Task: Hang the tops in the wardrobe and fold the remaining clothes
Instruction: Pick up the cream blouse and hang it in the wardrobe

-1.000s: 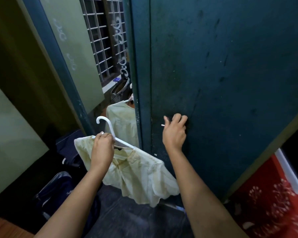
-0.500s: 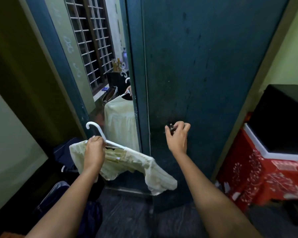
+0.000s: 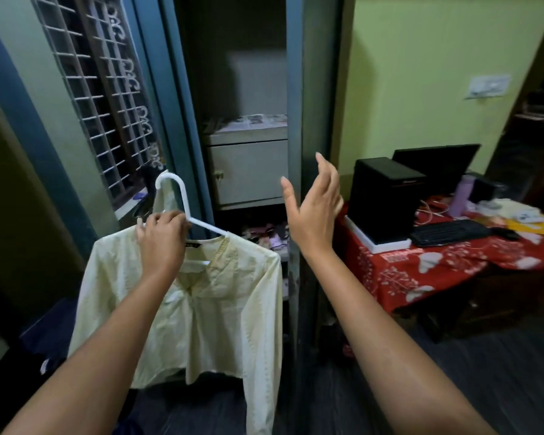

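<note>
There is a single view, from a wide-angle camera worn on the person's head. It looks forward and down along both forearms, which enter from the bottom edge. It stands close to the open wardrobe (image 3: 248, 127), which fills the middle, straight ahead. The barred window (image 3: 98, 89) lies at far left, the desk (image 3: 453, 265) with its red cloth at right, and the floor near the bottom. Straight edges bend toward the borders.
</note>
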Tool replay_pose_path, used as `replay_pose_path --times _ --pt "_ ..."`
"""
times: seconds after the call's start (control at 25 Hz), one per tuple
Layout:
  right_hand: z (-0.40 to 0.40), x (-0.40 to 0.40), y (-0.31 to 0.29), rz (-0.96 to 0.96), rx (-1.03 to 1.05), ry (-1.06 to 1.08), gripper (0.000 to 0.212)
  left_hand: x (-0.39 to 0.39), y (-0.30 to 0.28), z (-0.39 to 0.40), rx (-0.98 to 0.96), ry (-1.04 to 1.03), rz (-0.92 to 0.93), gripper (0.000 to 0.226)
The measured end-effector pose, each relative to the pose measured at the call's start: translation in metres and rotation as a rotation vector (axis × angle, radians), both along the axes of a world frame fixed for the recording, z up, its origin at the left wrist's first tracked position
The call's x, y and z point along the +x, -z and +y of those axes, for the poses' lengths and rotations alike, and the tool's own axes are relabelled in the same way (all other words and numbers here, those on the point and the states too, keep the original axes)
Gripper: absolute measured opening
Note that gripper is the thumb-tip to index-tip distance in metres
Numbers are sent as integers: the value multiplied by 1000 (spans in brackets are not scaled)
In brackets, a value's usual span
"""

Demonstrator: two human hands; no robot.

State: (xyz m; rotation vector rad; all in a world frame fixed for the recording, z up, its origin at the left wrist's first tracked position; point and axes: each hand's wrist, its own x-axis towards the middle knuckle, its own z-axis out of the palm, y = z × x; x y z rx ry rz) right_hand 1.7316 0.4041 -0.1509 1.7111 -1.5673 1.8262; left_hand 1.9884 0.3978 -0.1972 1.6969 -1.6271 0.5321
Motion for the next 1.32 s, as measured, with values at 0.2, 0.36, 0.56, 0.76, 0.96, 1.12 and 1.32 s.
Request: replay_pose_path --times 0.2,0.36,0.56,0.76,0.96,1.12,1.32 --pt "10 -63 -11 -81 34 123 48 -58 -33 -9 -73 117 49 18" --pt "11 -114 -23 -164 177 264 47 -94 -45 -20 -83 179 96 23" --pt "12 -161 -30 -205 284 267 48 -141 -55 -28 -5 248 110 23" --pt "13 -145 -23 6 -21 304 51 -170 -65 -39 58 289 95 22" --pt "-29 -87 -19 481 363 133 40 -183 -88 -62 39 322 17 22" --pt "-59 -69 -39 452 466 149 31 -162 -106 -100 -54 403 -32 28" --pt "-84 -42 -55 367 463 242 30 -85 -127 -171 48 -22 -337 37"
